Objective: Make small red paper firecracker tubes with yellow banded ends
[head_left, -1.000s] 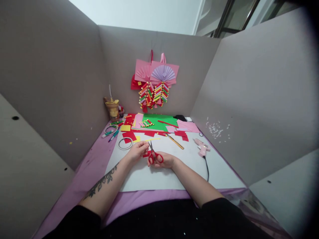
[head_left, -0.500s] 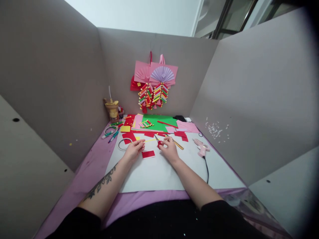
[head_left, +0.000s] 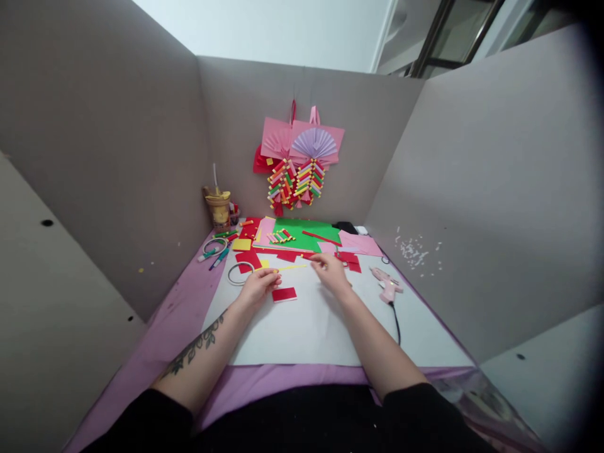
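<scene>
My left hand (head_left: 262, 283) is closed in a pinch on the left end of a thin yellow paper strip (head_left: 293, 268), which stretches to the right above the white work sheet. My right hand (head_left: 329, 272) is by the strip's free end, its fingers loosely bent and a little apart, with nothing visible in them. Just below the strip lies a small red paper rectangle (head_left: 284, 294) with a pale lower edge. Behind my right hand, red paper pieces (head_left: 350, 260) lie on the sheet, partly covered by it.
A pink glue gun (head_left: 387, 284) with a black cord lies at the right. Tape rolls (head_left: 237, 274) and pens are on the left. Green card (head_left: 306, 231) with small paper rolls (head_left: 282, 236) lies at the back. Paper fan ornaments (head_left: 314, 145) hang on the grey back panel.
The red-handled scissors have left my right hand's fingers. That hand has moved slightly up and right, while my left hand keeps hold of the yellow strip. The view has shifted slightly.
</scene>
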Tool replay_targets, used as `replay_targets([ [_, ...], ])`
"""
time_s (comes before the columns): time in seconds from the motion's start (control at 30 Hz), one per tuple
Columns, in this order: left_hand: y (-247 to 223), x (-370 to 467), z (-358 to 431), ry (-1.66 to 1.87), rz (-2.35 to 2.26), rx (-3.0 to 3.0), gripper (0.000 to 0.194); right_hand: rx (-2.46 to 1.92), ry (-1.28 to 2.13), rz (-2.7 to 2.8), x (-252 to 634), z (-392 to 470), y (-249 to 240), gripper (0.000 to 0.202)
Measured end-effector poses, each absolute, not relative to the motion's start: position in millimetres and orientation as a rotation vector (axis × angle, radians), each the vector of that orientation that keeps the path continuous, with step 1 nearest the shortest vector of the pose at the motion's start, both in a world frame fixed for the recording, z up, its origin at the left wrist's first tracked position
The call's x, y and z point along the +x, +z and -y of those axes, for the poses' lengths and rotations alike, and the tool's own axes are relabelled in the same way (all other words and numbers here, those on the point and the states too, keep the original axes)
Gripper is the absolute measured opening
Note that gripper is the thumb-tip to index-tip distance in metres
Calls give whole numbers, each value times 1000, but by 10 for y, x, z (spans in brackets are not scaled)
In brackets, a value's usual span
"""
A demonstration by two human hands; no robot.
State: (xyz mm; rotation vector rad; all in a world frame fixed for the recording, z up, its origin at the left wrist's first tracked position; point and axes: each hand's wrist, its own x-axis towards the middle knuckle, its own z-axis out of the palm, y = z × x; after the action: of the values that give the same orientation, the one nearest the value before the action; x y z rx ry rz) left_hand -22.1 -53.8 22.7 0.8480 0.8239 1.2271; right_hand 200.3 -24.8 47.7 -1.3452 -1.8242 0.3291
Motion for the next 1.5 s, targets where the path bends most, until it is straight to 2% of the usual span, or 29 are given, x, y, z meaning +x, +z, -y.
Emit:
replay_targets([
  [0.07, 218, -221, 538, 1223, -826, 851, 25, -1041, 437, 1961, 1666, 422, 443, 17],
  [0.13, 214, -220, 544, 1222, -839, 844, 25, -982, 469, 1974, 1404, 552, 393, 15],
  [0.23, 207, -217, 552, 1203, -845, 851, 27, -1033, 479, 1934, 1239, 633, 320, 8],
  [0.5, 176, -217, 542, 1051, -818, 924, 25, -1036, 483, 1850, 1325, 603, 285, 9],
  [1.1, 227, -156, 585, 1128, -902, 1064, 33, -1010, 725, 1702, 1294, 562, 227, 9],
  [1.5, 196, -158, 582, 1098, -872, 1114, 32, -1063, 587, 1689, 1275, 543, 193, 7],
])
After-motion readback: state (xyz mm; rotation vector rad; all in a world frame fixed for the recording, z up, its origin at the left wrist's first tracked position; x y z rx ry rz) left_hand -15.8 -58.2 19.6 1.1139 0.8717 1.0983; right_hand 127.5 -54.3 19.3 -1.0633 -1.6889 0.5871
